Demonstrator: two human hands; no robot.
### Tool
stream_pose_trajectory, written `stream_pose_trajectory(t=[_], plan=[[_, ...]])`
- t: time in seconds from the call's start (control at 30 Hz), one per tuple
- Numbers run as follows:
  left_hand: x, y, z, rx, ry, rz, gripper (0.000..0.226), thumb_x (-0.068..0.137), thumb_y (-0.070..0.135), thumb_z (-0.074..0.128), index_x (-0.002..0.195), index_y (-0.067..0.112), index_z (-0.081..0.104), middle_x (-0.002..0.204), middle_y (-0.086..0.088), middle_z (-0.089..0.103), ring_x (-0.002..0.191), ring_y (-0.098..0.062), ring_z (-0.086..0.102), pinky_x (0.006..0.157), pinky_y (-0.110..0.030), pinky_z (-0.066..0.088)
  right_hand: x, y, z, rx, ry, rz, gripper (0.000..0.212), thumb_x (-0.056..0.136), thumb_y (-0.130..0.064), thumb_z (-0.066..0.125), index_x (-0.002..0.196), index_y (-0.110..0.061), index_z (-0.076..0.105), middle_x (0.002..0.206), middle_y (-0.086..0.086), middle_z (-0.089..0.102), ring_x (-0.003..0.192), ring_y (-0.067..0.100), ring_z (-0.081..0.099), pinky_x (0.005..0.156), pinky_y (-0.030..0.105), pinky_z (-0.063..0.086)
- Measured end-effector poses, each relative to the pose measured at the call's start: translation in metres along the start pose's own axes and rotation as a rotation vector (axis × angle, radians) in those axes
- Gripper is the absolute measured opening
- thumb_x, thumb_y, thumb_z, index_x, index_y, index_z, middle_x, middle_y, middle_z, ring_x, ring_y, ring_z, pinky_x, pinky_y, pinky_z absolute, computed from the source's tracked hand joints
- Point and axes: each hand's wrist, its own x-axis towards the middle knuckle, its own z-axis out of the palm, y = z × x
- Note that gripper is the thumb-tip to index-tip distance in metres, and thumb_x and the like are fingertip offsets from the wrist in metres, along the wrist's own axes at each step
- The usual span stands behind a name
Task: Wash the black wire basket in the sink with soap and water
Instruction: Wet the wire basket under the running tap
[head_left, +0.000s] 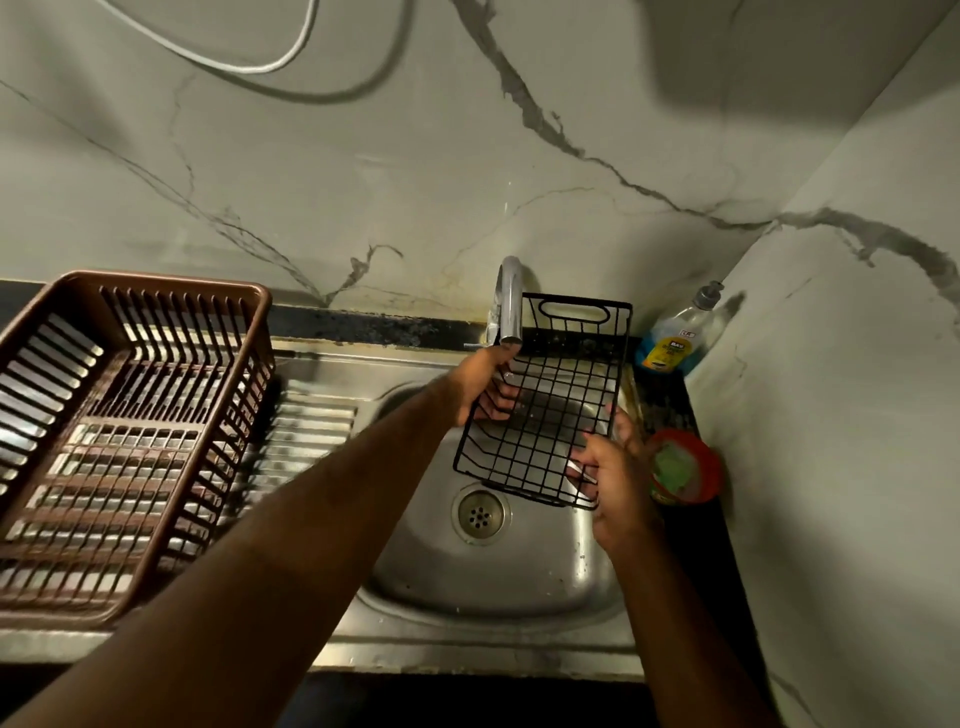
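My left grip (483, 387) clasps the black wire basket (556, 395) at its left rim, my right grip (615, 467) pinches its near corner; the bottle (672, 340) label is blurred.

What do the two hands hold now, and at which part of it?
Both hold the black wire basket: the left hand grips its left side rim, the right hand its near right corner.

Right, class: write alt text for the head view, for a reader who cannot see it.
The left hand and right hand hold a black wire basket over a stainless steel sink, by the silver tap. A brown plastic dish rack sits left of it; a clear soap bottle stands to its right.
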Motion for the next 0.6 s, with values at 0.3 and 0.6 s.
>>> stream_pose_trajectory(t=[0.3,0.6], plan=[[-0.003,-0.004,0.002,-0.109,0.059,-0.037,0.056,0.087,0.063,0.051,0.093,0.011,0.071,0.084,-0.009,0.067,0.082,-0.028,0.065,0.074,-0.040,0.054,0.003,-0.003,-0.014,-0.131,-0.075,0.017,0.065,0.092,0.000,0.051,0.149,-0.031,0.043,0.119,0.017,0.061,0.100,0.032,0.062,0.091,0.051,0.053],[0.004,0.005,0.003,-0.113,0.034,-0.065,0.048,0.100,0.045,0.050,0.122,0.004,0.062,0.104,-0.017,0.067,0.087,-0.030,0.070,0.065,-0.036,0.058,-0.001,0.003,-0.012,-0.124,-0.040,0.024,0.067,0.092,-0.001,0.053,0.151,-0.031,0.040,0.118,0.017,0.060,0.096,0.030,0.063,0.076,0.040,0.053]])
